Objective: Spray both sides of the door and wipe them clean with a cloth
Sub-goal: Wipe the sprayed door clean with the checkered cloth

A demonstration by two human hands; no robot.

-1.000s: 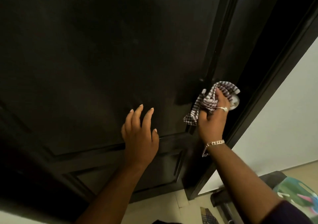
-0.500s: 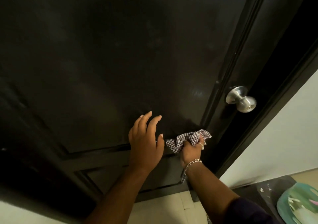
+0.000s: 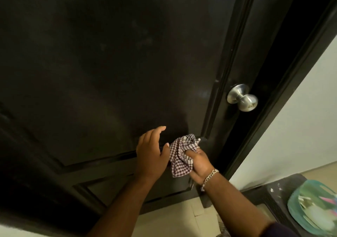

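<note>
Right hand (image 3: 199, 165) bunches checked cloth (image 3: 181, 156) on dark door (image 3: 109, 63), grip clamped; left hand (image 3: 151, 154) (fingers relaxed, apart) beside it; knob (image 3: 242, 98) at 1 o'clock.

No legible text, label or number — nothing readable anywhere.

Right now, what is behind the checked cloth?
Behind the checked cloth, held by the right hand, is the dark door, near its panel moulding. The part of the door it covers cannot be seen.
</note>
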